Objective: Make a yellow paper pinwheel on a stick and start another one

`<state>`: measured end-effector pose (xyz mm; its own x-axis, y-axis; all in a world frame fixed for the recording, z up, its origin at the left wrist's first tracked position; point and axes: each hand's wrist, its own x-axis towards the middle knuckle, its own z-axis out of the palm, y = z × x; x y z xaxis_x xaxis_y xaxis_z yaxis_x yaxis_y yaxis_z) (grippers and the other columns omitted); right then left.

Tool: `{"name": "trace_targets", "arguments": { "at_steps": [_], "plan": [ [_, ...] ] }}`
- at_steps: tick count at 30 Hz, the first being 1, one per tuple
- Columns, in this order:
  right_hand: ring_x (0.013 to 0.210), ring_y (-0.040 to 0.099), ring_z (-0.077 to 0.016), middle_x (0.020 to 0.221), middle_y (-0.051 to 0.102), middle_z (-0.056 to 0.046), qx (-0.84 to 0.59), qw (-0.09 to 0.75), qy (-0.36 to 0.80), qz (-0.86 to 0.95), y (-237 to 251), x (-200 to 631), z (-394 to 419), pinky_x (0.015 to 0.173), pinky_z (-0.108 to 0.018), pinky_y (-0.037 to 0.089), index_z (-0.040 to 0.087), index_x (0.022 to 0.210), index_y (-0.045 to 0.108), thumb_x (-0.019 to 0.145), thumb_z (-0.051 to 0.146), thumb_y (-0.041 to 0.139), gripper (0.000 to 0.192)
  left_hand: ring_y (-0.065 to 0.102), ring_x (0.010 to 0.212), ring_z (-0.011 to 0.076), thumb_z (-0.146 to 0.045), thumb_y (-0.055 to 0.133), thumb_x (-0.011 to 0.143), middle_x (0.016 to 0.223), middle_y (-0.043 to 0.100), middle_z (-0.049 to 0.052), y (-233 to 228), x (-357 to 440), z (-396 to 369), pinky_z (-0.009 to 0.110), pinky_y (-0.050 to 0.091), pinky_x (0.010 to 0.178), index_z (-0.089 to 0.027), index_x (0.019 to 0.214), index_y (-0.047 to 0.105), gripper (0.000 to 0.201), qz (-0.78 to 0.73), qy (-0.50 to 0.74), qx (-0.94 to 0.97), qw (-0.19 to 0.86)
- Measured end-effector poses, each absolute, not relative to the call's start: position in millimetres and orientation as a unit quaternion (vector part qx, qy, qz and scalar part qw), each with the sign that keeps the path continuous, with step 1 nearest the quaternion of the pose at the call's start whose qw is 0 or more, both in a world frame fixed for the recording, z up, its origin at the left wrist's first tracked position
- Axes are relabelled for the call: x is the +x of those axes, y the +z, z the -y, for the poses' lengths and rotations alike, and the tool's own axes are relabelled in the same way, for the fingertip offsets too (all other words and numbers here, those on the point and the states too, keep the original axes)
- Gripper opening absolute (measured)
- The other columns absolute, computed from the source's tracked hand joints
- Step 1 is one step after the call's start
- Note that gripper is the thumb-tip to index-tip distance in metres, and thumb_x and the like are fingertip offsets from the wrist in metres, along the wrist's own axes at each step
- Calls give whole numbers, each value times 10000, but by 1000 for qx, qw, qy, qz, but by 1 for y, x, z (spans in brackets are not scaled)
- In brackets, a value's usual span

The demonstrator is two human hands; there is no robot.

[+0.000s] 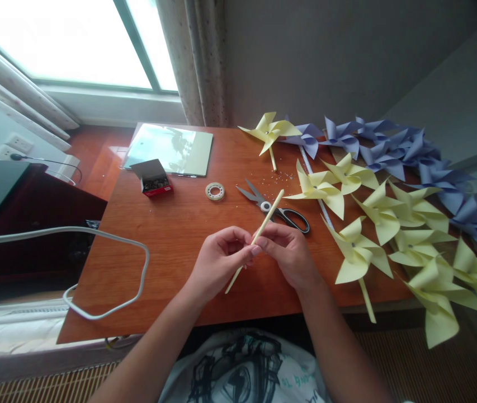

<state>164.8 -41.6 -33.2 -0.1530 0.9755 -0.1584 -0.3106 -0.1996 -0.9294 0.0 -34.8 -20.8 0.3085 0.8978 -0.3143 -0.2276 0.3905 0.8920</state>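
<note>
A thin rolled pale-yellow paper stick (270,210) slants across the middle of the wooden table (171,235). Both hands pinch it near its middle: my left hand (217,263) grips from the left, my right hand (288,252) from the right, fingertips meeting on the stick. Its upper end points toward the black-handled scissors (278,207) just beyond my right hand. A small tape roll (215,191) lies farther back.
Several yellow paper pinwheels (358,252) and several purple ones (393,145) cover the table's right side. A small red box of pins (154,179) and a pad of paper sheets (171,148) sit at the back left. A white cable (108,240) loops over the left edge.
</note>
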Motion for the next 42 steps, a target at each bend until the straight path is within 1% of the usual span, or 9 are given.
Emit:
{"name": "trace_targets", "arguments": {
  "at_steps": [6, 9, 12, 17, 23, 33, 37, 42],
  "plan": [
    [771, 626, -148, 808, 702, 1, -432, 514, 618, 409, -34, 164, 42, 733, -262, 518, 227, 852, 790, 808, 283, 816, 76, 562, 584, 93, -313, 900, 701, 660, 647, -12, -21, -1, 34, 195, 457, 566, -139, 812, 691, 294, -417, 389, 372, 732],
    [768, 635, -153, 804, 710, 2, -442, 519, 605, 410, -34, 164, 42, 736, -271, 524, 231, 855, 788, 808, 301, 817, 89, 570, 605, 91, -330, 874, 740, 717, 661, -1, -20, -3, 34, 193, 464, 569, -139, 852, 714, 273, -411, 381, 342, 754],
    [758, 642, -159, 793, 717, -1, -447, 520, 599, 413, -34, 164, 42, 741, -285, 532, 227, 852, 787, 811, 311, 813, 97, 558, 607, 83, -334, 864, 755, 720, 654, 1, -19, -4, 34, 183, 447, 565, -137, 871, 737, 261, -402, 369, 310, 779],
    [778, 645, -166, 805, 727, -5, -443, 516, 606, 413, -33, 164, 42, 755, -291, 528, 232, 859, 794, 811, 312, 814, 96, 528, 596, 76, -317, 883, 724, 687, 636, 4, -17, -5, 33, 178, 416, 552, -129, 841, 748, 259, -386, 366, 278, 800],
    [773, 642, -166, 807, 725, -4, -422, 515, 616, 421, -32, 164, 44, 728, -291, 527, 255, 917, 812, 872, 313, 752, 95, 494, 568, 72, -315, 882, 711, 658, 605, 1, -16, -5, 32, 178, 385, 523, -122, 795, 731, 259, -377, 360, 260, 813],
    [775, 656, -157, 816, 728, 5, -405, 519, 627, 417, -34, 161, 43, 749, -286, 538, 262, 919, 800, 867, 290, 762, 70, 463, 533, 49, -305, 844, 763, 667, 562, -11, -18, -8, 30, 157, 342, 479, -119, 781, 704, 233, -351, 342, 245, 836],
    [775, 667, -175, 825, 735, -7, -422, 508, 626, 414, -35, 161, 43, 752, -312, 553, 244, 901, 785, 842, 329, 779, 104, 445, 524, 48, -313, 850, 750, 651, 543, -16, -19, -8, 30, 159, 326, 472, -119, 772, 694, 251, -347, 342, 238, 841],
    [790, 667, -178, 832, 730, -9, -428, 504, 622, 420, -36, 161, 44, 760, -312, 556, 245, 896, 784, 840, 339, 780, 109, 445, 521, 52, -331, 855, 739, 638, 541, -18, -18, -8, 30, 165, 324, 475, -123, 779, 689, 268, -354, 336, 240, 839]
  ]
}}
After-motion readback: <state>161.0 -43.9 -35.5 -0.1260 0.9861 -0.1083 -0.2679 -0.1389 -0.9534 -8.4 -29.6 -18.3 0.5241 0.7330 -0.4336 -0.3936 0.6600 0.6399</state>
